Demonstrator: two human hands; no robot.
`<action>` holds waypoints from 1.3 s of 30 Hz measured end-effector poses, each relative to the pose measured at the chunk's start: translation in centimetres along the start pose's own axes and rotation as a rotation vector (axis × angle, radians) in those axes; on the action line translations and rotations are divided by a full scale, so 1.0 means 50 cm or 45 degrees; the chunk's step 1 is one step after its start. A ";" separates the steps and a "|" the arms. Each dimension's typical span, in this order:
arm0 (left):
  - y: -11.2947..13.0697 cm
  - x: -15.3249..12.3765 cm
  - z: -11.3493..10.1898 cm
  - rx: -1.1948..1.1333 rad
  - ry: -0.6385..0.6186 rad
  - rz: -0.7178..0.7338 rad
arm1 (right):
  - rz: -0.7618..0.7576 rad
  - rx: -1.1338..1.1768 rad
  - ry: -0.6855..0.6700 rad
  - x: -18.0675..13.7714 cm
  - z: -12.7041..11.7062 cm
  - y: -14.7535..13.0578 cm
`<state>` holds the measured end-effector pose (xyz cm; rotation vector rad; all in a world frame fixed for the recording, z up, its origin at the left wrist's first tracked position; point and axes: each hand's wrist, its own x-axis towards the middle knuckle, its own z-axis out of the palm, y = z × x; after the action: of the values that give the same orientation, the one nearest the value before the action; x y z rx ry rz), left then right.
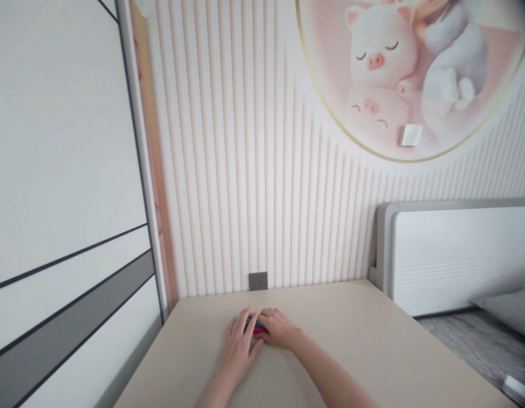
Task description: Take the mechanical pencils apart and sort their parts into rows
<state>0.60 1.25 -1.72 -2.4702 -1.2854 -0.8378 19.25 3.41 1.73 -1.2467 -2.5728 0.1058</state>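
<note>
Some small red and blue things (259,328) lie on the beige tabletop (330,317), between my two hands and mostly covered by them. Their kind is too hidden to make out. On their left side rests my left hand (239,344), its fingers stretched and spread over them, thumb pointing toward my other hand. My right hand (280,330) comes in from the right with its fingers curled round their right end. Both hands sit low, close to the table surface.
Behind the table rises a ribbed wall (228,170) with a dark socket (257,281) just above the table's back edge. A white wardrobe (67,141) stands on the left. To the right are a bed's headboard (457,249) and a grey pillow (508,309).
</note>
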 end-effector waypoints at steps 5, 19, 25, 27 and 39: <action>-0.006 -0.001 0.008 -0.093 -0.256 -0.091 | 0.066 0.246 0.163 -0.068 0.013 -0.015; 0.019 -0.020 -0.027 -0.197 -0.208 -0.125 | 0.259 0.381 0.228 -0.130 0.037 0.005; 0.017 -0.037 -0.028 -0.178 -0.190 -0.106 | 0.275 0.322 0.204 -0.145 0.043 0.004; 0.017 -0.038 -0.025 -0.183 -0.179 -0.113 | 0.296 0.306 0.209 -0.148 0.045 0.003; -0.008 0.015 0.027 -0.213 -0.110 -0.141 | 0.397 0.202 0.335 -0.099 0.068 0.044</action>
<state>1.14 2.58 -2.37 -2.6096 -1.4489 -0.9087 22.86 1.14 -3.04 -1.4808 -2.0943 0.1910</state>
